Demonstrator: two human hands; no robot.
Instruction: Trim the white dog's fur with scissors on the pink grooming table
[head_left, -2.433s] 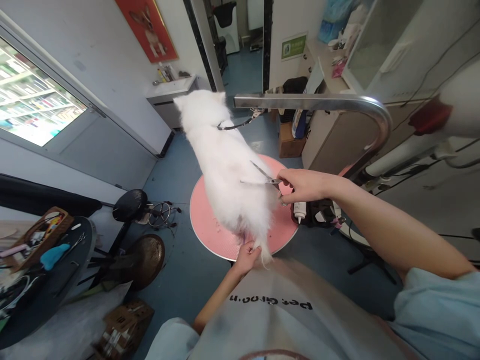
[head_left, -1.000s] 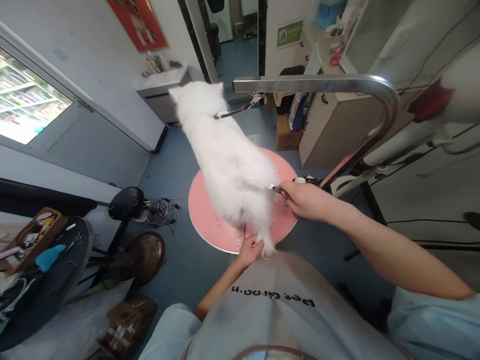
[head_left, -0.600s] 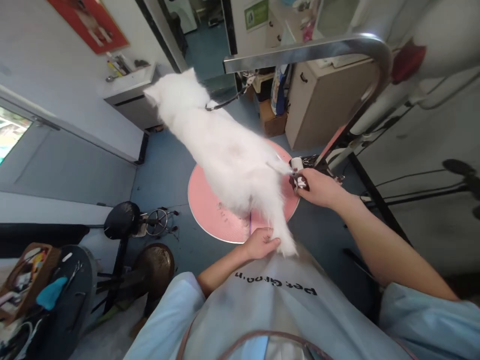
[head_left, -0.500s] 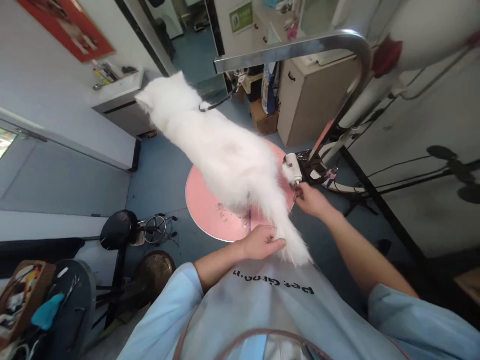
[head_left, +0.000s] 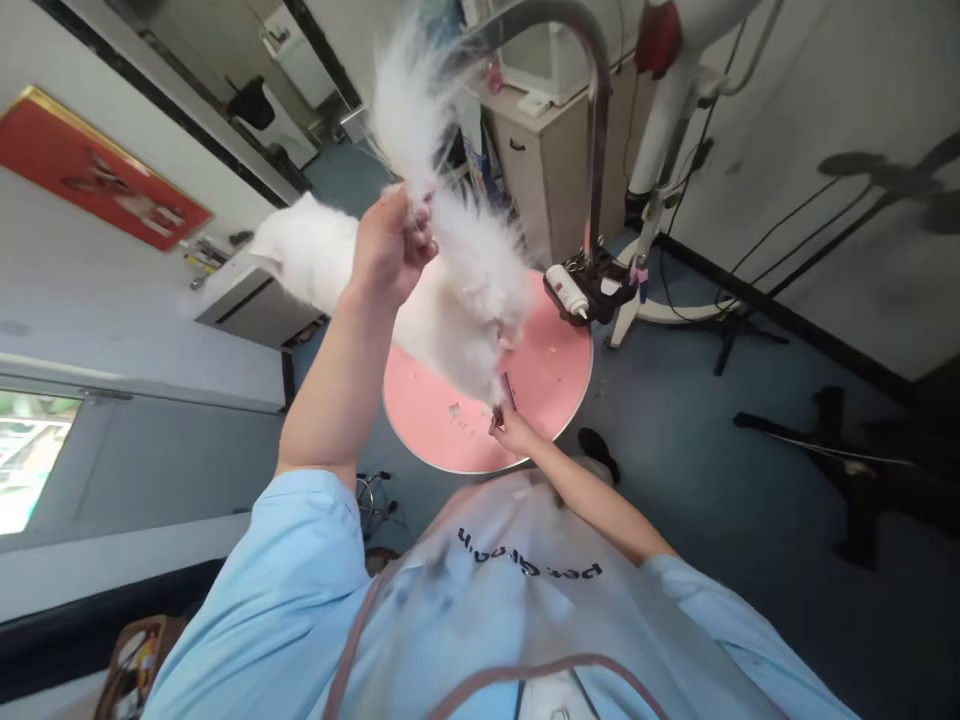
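From my end: left hand [head_left: 397, 240] closed tight round the dog's fluffy white tail [head_left: 409, 120], lifting it up over the back. Right hand [head_left: 514, 430] curled low by the rump, fingers closed on a small dark tool [head_left: 497, 416]; scissors, I'd guess, but too small to confirm. White dog [head_left: 442, 330] is on the round pink grooming table [head_left: 566, 350], head away from me. Loose fur clippings [head_left: 459, 415] lie beside it, so I judge some cutting done; tail fur looks long and shaggy. What's left, can't tell. Further out: white squeeze bottle [head_left: 568, 290] on the black tool tray [head_left: 600, 300].
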